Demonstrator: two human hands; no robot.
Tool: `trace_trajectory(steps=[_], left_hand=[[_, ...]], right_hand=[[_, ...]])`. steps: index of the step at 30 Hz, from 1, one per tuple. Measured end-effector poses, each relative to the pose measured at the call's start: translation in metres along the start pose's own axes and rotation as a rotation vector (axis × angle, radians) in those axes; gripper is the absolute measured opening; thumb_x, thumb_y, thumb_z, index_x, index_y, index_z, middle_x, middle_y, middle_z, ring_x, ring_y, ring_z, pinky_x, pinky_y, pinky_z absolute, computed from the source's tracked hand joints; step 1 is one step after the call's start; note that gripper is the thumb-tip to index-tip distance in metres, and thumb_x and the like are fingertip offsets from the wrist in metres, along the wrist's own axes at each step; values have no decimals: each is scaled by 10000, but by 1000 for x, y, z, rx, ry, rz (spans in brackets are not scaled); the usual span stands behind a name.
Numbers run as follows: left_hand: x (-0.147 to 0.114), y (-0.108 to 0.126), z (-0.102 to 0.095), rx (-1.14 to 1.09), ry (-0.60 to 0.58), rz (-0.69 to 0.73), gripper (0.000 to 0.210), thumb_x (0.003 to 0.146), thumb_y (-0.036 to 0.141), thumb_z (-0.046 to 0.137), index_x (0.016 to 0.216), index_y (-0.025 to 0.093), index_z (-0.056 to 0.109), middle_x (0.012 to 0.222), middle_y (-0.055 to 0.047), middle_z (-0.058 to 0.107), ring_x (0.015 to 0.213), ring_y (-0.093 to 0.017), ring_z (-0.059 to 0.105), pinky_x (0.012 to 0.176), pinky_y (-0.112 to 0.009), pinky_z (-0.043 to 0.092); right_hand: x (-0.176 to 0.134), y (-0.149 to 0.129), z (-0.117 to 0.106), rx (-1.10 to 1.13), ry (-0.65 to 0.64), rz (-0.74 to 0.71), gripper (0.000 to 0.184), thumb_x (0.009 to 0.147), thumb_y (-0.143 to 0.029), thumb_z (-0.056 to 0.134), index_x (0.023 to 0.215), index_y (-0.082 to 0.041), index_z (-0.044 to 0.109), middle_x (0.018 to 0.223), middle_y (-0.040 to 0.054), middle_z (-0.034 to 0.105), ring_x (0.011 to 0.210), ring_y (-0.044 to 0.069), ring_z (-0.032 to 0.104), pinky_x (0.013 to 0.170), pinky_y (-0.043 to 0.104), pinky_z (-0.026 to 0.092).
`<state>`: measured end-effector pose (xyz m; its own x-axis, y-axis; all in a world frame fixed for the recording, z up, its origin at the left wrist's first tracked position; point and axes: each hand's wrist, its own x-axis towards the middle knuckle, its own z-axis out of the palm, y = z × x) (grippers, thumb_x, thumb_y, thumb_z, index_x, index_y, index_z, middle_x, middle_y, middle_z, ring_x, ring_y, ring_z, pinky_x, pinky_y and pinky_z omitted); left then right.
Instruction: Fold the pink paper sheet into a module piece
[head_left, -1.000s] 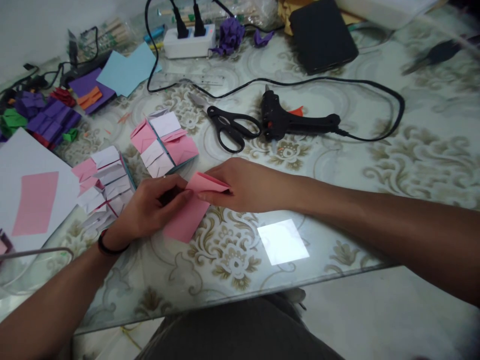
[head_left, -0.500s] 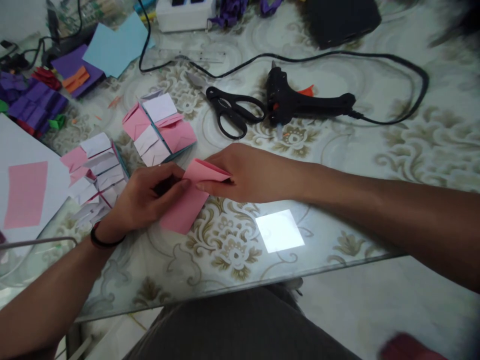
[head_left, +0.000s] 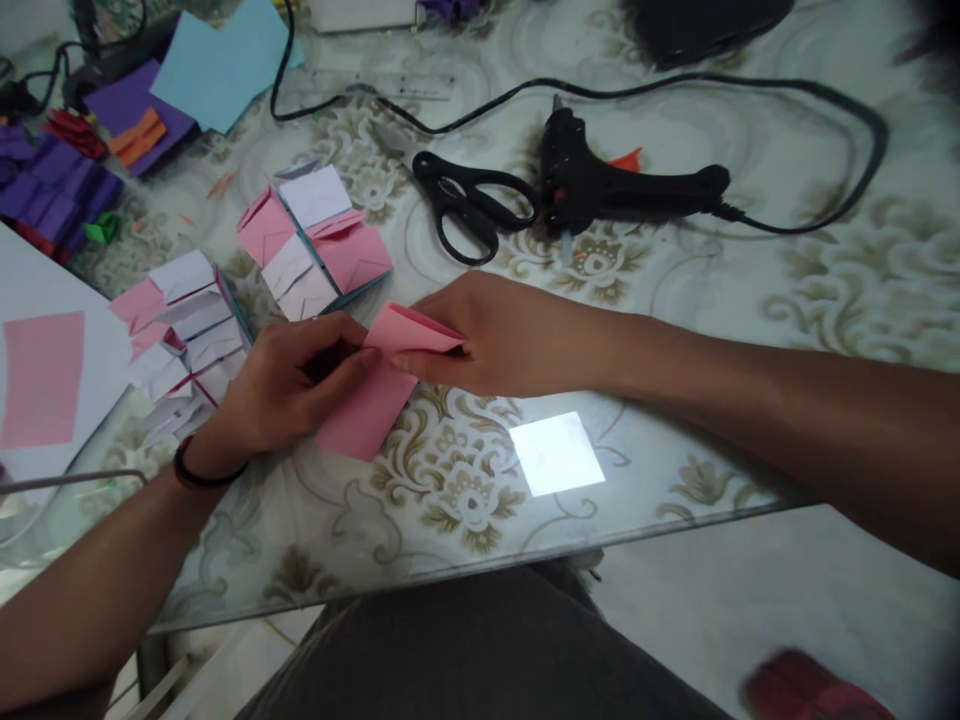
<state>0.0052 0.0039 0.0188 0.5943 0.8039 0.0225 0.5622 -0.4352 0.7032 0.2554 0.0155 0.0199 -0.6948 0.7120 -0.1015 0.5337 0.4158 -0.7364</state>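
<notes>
A strip of pink paper (head_left: 367, 415) is held between both hands just above the table, its upper end folded over. My left hand (head_left: 300, 375) pinches its left edge between thumb and forefinger. At the fold, my right hand (head_left: 480, 340) grips the paper, thumb in front and the other fingers hidden behind. Two folded pink and white paper pieces lie past my hands: one paper piece (head_left: 319, 240) with a dark teal edge, and another paper piece (head_left: 191, 340) beside my left wrist.
Black-handled scissors (head_left: 476, 205) and a black glue gun (head_left: 630, 190) lie beyond my right hand, the gun's cord (head_left: 750, 80) looping behind. Purple folded paper (head_left: 60, 185), light blue paper (head_left: 221, 65) and a white sheet (head_left: 97, 350) are at left. The glass-topped table's front edge (head_left: 450, 575) is near me.
The view has shifted slightly, so things at the back sit a little higher in the picture. Both hands keep the same hold on the folded pink paper.
</notes>
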Motion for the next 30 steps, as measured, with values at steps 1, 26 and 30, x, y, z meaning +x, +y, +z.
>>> trace_trajectory(steps=[1, 26, 30], left_hand=[[0, 0, 0, 2, 2, 7, 234, 1056, 389, 621, 951, 209, 728, 688, 6, 649, 545, -98, 470, 495, -274, 343], [0, 0, 0, -9, 4, 22, 196, 1053, 357, 617, 954, 225, 722, 741, -7, 695, 572, -120, 509, 525, -287, 381], [0, 0, 0, -22, 4, 7, 213, 1055, 380, 614, 952, 229, 722, 770, -23, 712, 591, -128, 525, 529, -296, 392]], right_hand=[[0, 0, 0, -2, 0, -8, 317, 1015, -346, 581, 767, -159, 521, 649, -20, 535, 607, 74, 373, 646, 304, 239], [0, -1, -1, -3, -9, 1, 309, 1003, -337, 577, 757, -163, 509, 661, -25, 540, 618, 79, 429, 645, 286, 262], [1, -1, -1, -11, -12, -1, 295, 1000, -333, 575, 767, -162, 517, 668, -26, 538, 620, 78, 422, 646, 293, 258]])
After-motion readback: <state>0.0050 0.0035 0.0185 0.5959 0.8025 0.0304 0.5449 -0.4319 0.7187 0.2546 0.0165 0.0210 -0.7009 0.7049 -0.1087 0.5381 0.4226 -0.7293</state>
